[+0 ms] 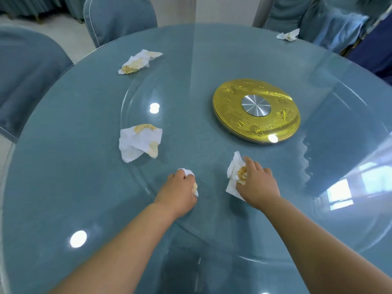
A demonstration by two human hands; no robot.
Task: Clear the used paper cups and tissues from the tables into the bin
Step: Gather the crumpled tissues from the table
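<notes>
Stained white tissues lie on a round glass-topped table [63,166]. My left hand [180,187] grips a crumpled tissue [187,172] low over the glass, fingers curled round it. My right hand [257,183] rests on another stained tissue [233,172] and its fingers curl into it. A larger used tissue [139,143] sits left of my hands. Another tissue [137,62] lies near the far left edge, and a small one [289,35] at the far right edge. No paper cup and no bin are in view.
A gold turntable base [233,107] with a silver hub sits under the glass lazy Susan at the table's middle. Blue-covered chairs [118,18] stand round the far and left sides. Blue cloth is piled on a chair at the far right [343,24].
</notes>
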